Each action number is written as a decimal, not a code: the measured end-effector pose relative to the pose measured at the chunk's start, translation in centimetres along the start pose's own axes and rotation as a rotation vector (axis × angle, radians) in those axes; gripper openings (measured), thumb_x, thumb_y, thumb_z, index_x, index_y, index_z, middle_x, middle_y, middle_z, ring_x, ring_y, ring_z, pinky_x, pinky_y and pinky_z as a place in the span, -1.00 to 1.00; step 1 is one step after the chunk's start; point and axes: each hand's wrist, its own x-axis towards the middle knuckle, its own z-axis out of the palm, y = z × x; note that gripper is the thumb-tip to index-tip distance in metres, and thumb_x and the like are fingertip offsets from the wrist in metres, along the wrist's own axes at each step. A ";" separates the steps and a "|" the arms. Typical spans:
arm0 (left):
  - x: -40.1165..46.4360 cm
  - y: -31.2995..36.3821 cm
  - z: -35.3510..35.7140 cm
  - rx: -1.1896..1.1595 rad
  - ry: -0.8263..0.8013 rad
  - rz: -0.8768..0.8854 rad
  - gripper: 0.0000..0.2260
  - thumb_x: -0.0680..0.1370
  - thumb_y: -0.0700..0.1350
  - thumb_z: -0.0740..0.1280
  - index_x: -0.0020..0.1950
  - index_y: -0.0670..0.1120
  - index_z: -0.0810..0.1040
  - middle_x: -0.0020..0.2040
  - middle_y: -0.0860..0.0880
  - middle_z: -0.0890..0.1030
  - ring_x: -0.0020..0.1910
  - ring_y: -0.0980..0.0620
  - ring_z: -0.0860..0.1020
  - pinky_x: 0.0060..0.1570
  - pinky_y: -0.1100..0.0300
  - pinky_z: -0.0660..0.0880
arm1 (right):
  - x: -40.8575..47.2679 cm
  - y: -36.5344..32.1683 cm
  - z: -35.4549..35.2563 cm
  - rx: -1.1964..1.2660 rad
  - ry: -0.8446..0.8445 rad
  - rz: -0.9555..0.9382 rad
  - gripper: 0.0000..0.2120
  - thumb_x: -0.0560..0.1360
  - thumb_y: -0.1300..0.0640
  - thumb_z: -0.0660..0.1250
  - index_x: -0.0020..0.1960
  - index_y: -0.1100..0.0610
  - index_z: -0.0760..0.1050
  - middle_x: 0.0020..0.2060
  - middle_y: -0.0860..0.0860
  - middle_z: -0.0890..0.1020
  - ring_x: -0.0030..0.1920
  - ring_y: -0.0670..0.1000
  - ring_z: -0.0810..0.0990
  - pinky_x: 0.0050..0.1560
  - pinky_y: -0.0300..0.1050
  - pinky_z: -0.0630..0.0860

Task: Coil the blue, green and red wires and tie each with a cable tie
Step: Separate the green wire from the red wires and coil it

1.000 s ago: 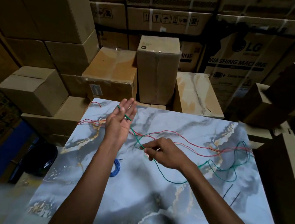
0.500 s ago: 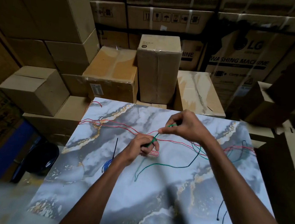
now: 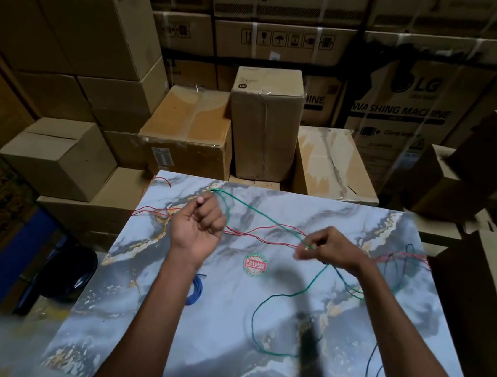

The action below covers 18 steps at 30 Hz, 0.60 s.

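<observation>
Green wire stretched between both hands over the marble worktop

Head view, only one there is: left hand (image 3: 197, 229) is curled into a loose fist, raised near the far left part of the worktop (image 3: 164, 318), with the green wire (image 3: 257, 212) looping around its fingers. From there the green wire runs taut to the right hand (image 3: 331, 250), which pinches it between fingertips. Past that hand it drops in a slack loop across the worktop toward the near edge, more of it piled on the right side. The red wire (image 3: 266, 237) lies in long wavy strands across the far part of the worktop, passing under both hands. The blue wire (image 3: 195, 289) sits already coiled just beside the left forearm. Two dark cable ties (image 3: 371, 363) lie near the right edge. Round red-and-green sticker (image 3: 255, 263) between the hands, cardboard boxes (image 3: 264, 122) stacked all around
</observation>
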 end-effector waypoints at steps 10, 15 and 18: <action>0.9 1.9 1.0 0.236 0.264 0.135 -0.78 0.59 -0.19 0.07 -0.23 -0.07 0.36 -0.43 0.08 0.09 -0.51 0.11 -0.01 -0.47 0.23 -0.01 | 1.7 5.5 2.0 -0.914 0.065 0.403 -0.25 0.42 -0.23 0.51 0.51 -0.06 0.33 0.34 0.15 0.49 0.39 0.25 0.43 0.38 0.18 0.33; 1.1 -1.2 0.9 0.399 0.218 -0.086 -0.81 0.58 -0.18 0.09 -0.23 -0.06 0.34 -0.47 0.09 0.11 -0.54 0.13 -0.02 -0.52 0.24 0.00 | 2.5 -2.6 4.8 -0.399 0.184 -0.142 -0.26 0.44 -0.23 0.51 0.53 -0.12 0.32 0.35 0.06 0.51 0.39 0.07 0.46 0.39 0.09 0.39; 1.0 -1.9 1.4 0.438 0.214 -0.167 -0.83 0.57 -0.17 0.11 -0.22 -0.06 0.35 -0.43 0.08 0.06 -0.53 0.13 -0.02 -0.51 0.24 0.00 | 2.7 -7.0 6.3 -0.174 0.225 -0.337 -0.66 0.54 -0.05 0.45 0.30 -0.05 0.55 0.12 -0.05 0.68 0.15 -0.12 0.63 0.14 -0.09 0.53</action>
